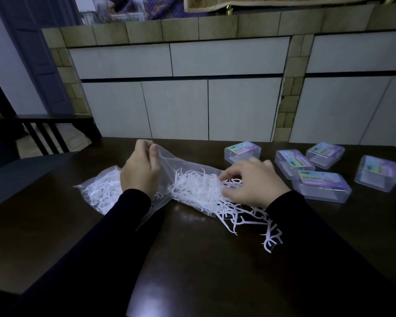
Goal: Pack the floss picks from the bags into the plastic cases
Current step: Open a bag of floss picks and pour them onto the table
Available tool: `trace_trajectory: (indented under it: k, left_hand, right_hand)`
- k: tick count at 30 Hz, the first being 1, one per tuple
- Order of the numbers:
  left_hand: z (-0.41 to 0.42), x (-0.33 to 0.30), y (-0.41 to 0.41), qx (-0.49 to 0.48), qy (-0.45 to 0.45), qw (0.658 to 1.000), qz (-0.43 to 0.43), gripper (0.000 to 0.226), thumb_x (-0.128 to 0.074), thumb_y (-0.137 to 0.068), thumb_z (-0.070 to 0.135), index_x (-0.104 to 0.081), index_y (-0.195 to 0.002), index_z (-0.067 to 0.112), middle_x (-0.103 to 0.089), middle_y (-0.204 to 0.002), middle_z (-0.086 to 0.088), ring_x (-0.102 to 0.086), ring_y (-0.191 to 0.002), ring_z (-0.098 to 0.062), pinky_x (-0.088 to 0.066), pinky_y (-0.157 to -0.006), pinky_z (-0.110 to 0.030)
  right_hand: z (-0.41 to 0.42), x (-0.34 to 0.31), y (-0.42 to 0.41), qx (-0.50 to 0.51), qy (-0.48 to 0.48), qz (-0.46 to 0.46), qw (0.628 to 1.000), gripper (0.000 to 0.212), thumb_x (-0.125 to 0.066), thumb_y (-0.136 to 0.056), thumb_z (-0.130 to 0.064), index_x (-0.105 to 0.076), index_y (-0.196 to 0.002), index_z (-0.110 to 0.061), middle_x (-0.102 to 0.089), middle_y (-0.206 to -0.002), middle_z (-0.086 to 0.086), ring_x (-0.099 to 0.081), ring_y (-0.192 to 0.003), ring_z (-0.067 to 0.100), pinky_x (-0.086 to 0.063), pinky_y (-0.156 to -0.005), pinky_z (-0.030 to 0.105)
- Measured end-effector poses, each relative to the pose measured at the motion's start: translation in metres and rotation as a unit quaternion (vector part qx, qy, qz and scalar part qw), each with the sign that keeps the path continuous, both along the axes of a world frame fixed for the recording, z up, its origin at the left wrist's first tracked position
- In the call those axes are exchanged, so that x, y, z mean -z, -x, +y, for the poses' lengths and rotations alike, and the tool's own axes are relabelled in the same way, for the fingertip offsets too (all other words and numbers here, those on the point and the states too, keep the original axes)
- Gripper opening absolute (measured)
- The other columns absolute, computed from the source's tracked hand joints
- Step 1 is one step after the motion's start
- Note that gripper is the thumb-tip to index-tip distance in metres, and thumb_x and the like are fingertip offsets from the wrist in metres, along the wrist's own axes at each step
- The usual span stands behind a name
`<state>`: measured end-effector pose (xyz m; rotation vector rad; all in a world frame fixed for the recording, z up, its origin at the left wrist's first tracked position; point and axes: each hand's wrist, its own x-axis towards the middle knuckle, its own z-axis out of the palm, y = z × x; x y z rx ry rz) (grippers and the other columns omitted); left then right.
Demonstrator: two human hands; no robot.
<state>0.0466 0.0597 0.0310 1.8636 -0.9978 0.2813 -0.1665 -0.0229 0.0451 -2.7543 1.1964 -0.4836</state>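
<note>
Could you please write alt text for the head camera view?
A left hand lifts a clear bag while the right hand pulls white floss picks onto a dark table; five closed plastic cases sit right.

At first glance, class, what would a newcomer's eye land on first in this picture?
The tangle of white floss picks spilling from a clear plastic bag at the middle of the dark table draws the eye first. The left hand pinches the bag's upper edge while the right hand reaches into the picks. To the right sit five clear plastic cases with colourful labels, all closed.
</note>
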Motion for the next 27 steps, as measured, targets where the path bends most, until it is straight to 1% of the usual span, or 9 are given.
trace_trajectory:
  k: [2,6,10,13,18,20,23,25,27]
  left_hand:
    - [0.000,0.000,0.001,0.006,0.007,1.000,-0.001,0.027,-0.037,-0.102,0.030,-0.053,-0.111,0.010,-0.054,-0.087,0.003,-0.048,-0.078,-0.014,-0.033,-0.068,-0.029]
    - [0.000,0.001,0.000,0.008,0.009,1.000,-0.009,0.027,-0.037,-0.102,0.031,-0.053,-0.111,0.011,-0.054,-0.086,0.004,-0.049,-0.077,-0.015,-0.034,-0.068,-0.029]
    - [0.001,0.000,0.000,0.001,0.016,1.000,-0.006,0.025,-0.035,-0.103,0.030,-0.051,-0.108,0.011,-0.054,-0.083,0.003,-0.048,-0.075,-0.017,-0.033,-0.067,-0.030]
    - [0.002,0.000,0.001,-0.003,0.018,1.000,-0.003,0.024,-0.034,-0.103,0.029,-0.050,-0.106,0.010,-0.053,-0.083,0.001,-0.047,-0.074,-0.018,-0.031,-0.065,-0.030]
    - [0.001,0.000,0.003,0.003,0.022,1.000,-0.008,0.023,-0.034,-0.103,0.030,-0.049,-0.105,0.012,-0.055,-0.081,0.001,-0.050,-0.072,-0.018,-0.032,-0.064,-0.029]
    - [0.001,0.000,0.004,0.005,0.022,1.000,-0.008,0.022,-0.034,-0.103,0.029,-0.049,-0.104,0.013,-0.054,-0.080,0.002,-0.049,-0.071,-0.016,-0.031,-0.063,-0.028]
    - [0.001,-0.001,0.004,0.009,0.025,1.000,-0.006,0.021,-0.034,-0.103,0.029,-0.048,-0.103,0.014,-0.054,-0.080,0.002,-0.049,-0.070,-0.016,-0.032,-0.062,-0.028]
    - [0.001,-0.001,0.005,0.011,0.024,1.000,-0.006,0.020,-0.034,-0.103,0.029,-0.048,-0.102,0.015,-0.054,-0.080,0.003,-0.049,-0.070,-0.016,-0.031,-0.062,-0.027]
    - [0.001,-0.001,0.005,0.007,0.024,1.000,-0.009,0.019,-0.034,-0.103,0.029,-0.047,-0.101,0.016,-0.054,-0.079,0.003,-0.048,-0.070,-0.016,-0.030,-0.061,-0.028]
  right_hand:
    - [0.006,0.004,-0.007,-0.026,-0.017,-0.022,0.999,0.042,-0.059,-0.084,-0.054,-0.060,-0.123,-0.040,-0.056,-0.129,-0.019,-0.041,-0.121,0.011,-0.024,-0.100,0.038]
    - [0.011,0.010,-0.014,-0.030,-0.025,0.034,0.999,0.061,-0.054,-0.081,-0.068,-0.049,-0.135,-0.040,-0.051,-0.137,-0.016,-0.034,-0.127,0.013,-0.022,-0.102,0.040]
    - [0.005,0.005,-0.009,-0.005,-0.012,0.036,0.999,0.038,-0.055,-0.083,-0.060,-0.056,-0.116,-0.042,-0.060,-0.107,-0.018,-0.045,-0.109,0.011,-0.026,-0.097,0.039]
    - [-0.002,0.003,-0.004,0.029,-0.025,0.080,0.996,0.031,-0.058,-0.080,-0.059,-0.053,-0.105,-0.042,-0.060,-0.100,-0.016,-0.048,-0.103,0.012,-0.026,-0.097,0.042]
    - [-0.003,-0.004,0.000,0.035,-0.026,0.092,0.995,0.035,-0.061,-0.077,-0.036,-0.053,-0.110,-0.040,-0.057,-0.113,-0.006,-0.046,-0.112,0.019,-0.027,-0.098,0.041]
    - [0.002,-0.001,-0.007,0.000,-0.029,0.057,0.998,0.036,-0.060,-0.081,-0.042,-0.054,-0.117,-0.043,-0.056,-0.123,-0.008,-0.042,-0.120,0.018,-0.025,-0.100,0.042]
    - [0.011,0.009,-0.018,-0.034,0.002,0.050,0.998,0.056,-0.054,-0.085,-0.061,-0.046,-0.137,-0.040,-0.045,-0.143,-0.015,-0.036,-0.128,0.016,-0.022,-0.101,0.041]
    - [0.014,0.013,-0.022,-0.045,0.023,0.064,0.997,0.059,-0.049,-0.087,-0.064,-0.044,-0.139,-0.038,-0.043,-0.145,-0.015,-0.036,-0.126,0.016,-0.022,-0.097,0.040]
    - [0.013,0.013,-0.022,-0.041,0.027,0.058,0.997,0.050,-0.050,-0.087,-0.060,-0.051,-0.132,-0.038,-0.051,-0.138,-0.014,-0.039,-0.121,0.016,-0.023,-0.095,0.040]
